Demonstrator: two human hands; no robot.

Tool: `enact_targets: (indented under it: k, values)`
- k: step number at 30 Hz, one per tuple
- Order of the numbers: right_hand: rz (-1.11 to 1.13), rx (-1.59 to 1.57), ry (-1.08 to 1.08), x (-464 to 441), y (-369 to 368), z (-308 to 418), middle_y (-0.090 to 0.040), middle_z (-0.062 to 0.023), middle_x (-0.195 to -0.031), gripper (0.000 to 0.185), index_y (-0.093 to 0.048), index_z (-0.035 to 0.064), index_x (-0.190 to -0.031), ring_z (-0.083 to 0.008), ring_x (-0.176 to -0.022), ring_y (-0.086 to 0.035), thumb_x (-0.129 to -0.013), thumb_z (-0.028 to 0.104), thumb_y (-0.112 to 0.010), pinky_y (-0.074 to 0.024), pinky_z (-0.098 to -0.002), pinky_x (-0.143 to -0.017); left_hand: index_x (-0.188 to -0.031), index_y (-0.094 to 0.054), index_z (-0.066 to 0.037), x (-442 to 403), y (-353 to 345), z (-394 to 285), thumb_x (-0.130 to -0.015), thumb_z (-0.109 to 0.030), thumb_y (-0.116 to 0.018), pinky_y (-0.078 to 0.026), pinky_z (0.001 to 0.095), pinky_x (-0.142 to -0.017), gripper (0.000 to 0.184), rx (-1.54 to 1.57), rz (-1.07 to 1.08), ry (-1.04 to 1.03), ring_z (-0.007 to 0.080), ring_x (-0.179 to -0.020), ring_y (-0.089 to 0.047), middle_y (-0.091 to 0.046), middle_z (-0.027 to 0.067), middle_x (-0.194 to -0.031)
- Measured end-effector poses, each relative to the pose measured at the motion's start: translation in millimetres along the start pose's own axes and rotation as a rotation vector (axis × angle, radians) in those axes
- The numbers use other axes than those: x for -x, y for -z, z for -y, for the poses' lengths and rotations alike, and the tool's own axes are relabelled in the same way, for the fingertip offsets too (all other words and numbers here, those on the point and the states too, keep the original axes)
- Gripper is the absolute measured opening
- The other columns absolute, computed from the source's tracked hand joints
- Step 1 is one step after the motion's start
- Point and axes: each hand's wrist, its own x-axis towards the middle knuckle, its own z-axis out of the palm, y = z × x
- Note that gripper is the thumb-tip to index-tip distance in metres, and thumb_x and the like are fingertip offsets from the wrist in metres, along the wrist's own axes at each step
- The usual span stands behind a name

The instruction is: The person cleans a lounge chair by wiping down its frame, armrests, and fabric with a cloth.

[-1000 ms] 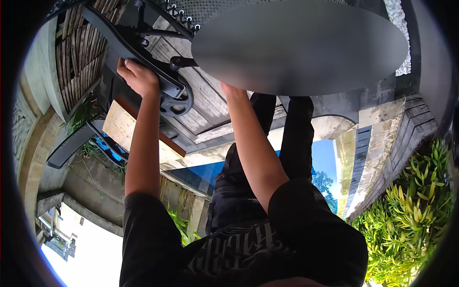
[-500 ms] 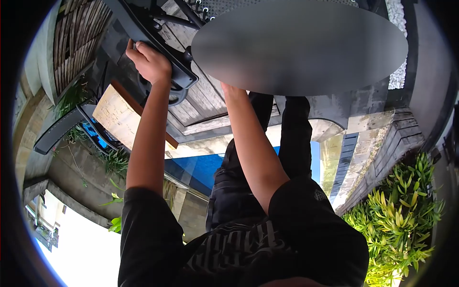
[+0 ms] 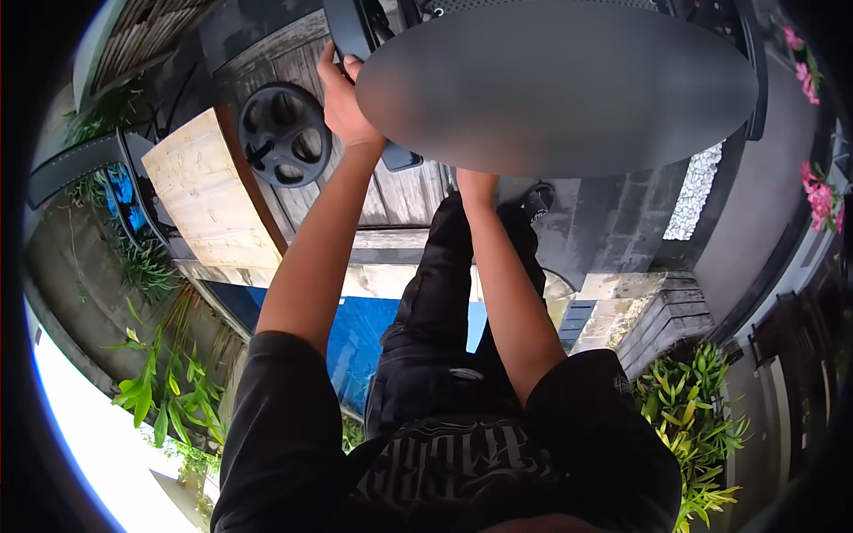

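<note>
My left hand is closed around the armrest of a dark chair. The armrest passes under my fingers, and its lower end shows below my hand. A strip of the chair's perforated dark surface appears along the top edge, while a grey blurred oval covers most of its middle. Only the wrist and lower part of my right hand can be seen. Its fingers are lost in the blur, so their hold cannot be made out. Left of my left hand, a black round disc with holes rests on weathered wooden planks.
A light wooden tabletop stands at the left, with another dark chair beyond it. Blue pool water lies beside my legs. White pebbles, leafy plants and pink flowers are on the right.
My left hand and the armrest have moved right and slightly up in view. The round disc, mostly hidden before, now shows fully. The surroundings have shifted, and a shoe has come into sight.
</note>
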Motion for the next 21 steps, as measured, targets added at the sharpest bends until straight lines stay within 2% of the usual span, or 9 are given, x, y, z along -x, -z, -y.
enact_targets:
  k: [2, 5, 8, 11, 14, 17, 18, 21]
  values:
    - [0.129, 0.170, 0.183, -28, 0, 10, -0.066, -0.0212, -0.113, 0.031, -0.061, -0.0012, -0.118, -0.0392, -0.107, -0.063, -0.090, 0.011, -0.065, -0.0481, -0.0431, -0.095, -0.140, -0.048, -0.008, -1, 0, 2, -0.106, -0.035, -0.040, -0.050, 0.0493, -0.082, 0.044, 0.024, 0.007, 0.039, 0.0431, -0.094, -0.067, -0.071, 0.0190, -0.100]
    - [0.255, 0.369, 0.515, -74, -21, 32, -0.065, -0.0206, -0.115, 0.033, -0.062, -0.0006, -0.119, -0.0405, -0.109, -0.062, -0.089, 0.012, -0.063, -0.0478, -0.0445, -0.096, -0.142, -0.048, -0.009, -2, 1, 1, -0.105, -0.035, -0.042, -0.050, 0.0517, -0.078, 0.045, 0.048, 0.019, 0.068, 0.0431, -0.089, -0.067, -0.071, 0.0198, -0.101]
    - [0.322, 0.597, 0.784, -133, -70, 61, -0.064, -0.0187, -0.116, 0.036, -0.064, 0.0026, -0.122, -0.0408, -0.110, -0.059, -0.087, 0.013, -0.065, -0.0478, -0.0475, -0.095, -0.139, -0.051, -0.011, -3, 0, 2, -0.105, -0.031, -0.044, -0.051, 0.0495, -0.074, 0.041, 0.095, -0.018, 0.063, 0.0414, -0.086, -0.068, -0.071, 0.0193, -0.100]
    - [0.446, 0.871, 1.019, -190, -131, 80, -0.064, -0.0167, -0.117, 0.039, -0.065, 0.0069, -0.124, -0.0382, -0.111, -0.057, -0.086, 0.015, -0.068, -0.0487, -0.0486, -0.095, -0.136, -0.054, -0.006, -4, 0, 5, -0.103, -0.027, -0.047, -0.052, 0.0480, -0.069, 0.040, 0.123, -0.026, 0.047, 0.0403, -0.081, -0.068, -0.072, 0.0203, -0.100]
    - [0.602, 1.243, 1.199, -233, -180, 79, -0.064, -0.0130, -0.114, 0.035, -0.067, 0.0081, -0.117, -0.0362, -0.112, -0.057, -0.084, 0.019, -0.070, -0.0505, -0.0443, -0.096, -0.134, -0.055, -0.004, -6, 2, 5, -0.102, -0.026, -0.050, -0.053, 0.0474, -0.068, 0.039, 0.144, -0.054, 0.027, 0.0395, -0.079, -0.069, -0.072, 0.0206, -0.100]
    - [0.620, 1.340, 1.245, -257, -190, 60, -0.064, -0.0123, -0.115, 0.035, -0.068, 0.0084, -0.114, -0.0342, -0.113, -0.057, -0.082, 0.023, -0.072, -0.0517, -0.0430, -0.096, -0.133, -0.056, -0.004, -7, 3, 7, -0.101, -0.024, -0.052, -0.053, 0.0471, -0.068, 0.038, 0.163, -0.046, 0.035, 0.0389, -0.076, -0.069, -0.072, 0.0202, -0.099]
    - [0.655, 1.460, 1.233, -259, -187, 54, -0.064, -0.0123, -0.119, 0.038, -0.068, 0.0101, -0.117, -0.0331, -0.116, -0.058, -0.082, 0.026, -0.071, -0.0531, -0.0438, -0.095, -0.133, -0.057, -0.004, -7, 4, 6, -0.099, -0.022, -0.054, -0.053, 0.0470, -0.067, 0.038, 0.176, -0.027, 0.054, 0.0382, -0.075, -0.069, -0.072, 0.0195, -0.099]
    - [0.815, 1.417, 0.938, -204, -166, 79, -0.064, -0.0140, -0.122, 0.037, -0.068, 0.0098, -0.120, -0.0347, -0.116, -0.057, -0.088, 0.027, -0.064, -0.0528, -0.0490, -0.096, -0.133, -0.056, -0.004, -8, 0, 10, -0.099, -0.022, -0.055, -0.053, 0.0470, -0.066, 0.039, 0.176, -0.075, 0.015, 0.0379, -0.074, -0.069, -0.072, 0.0186, -0.100]
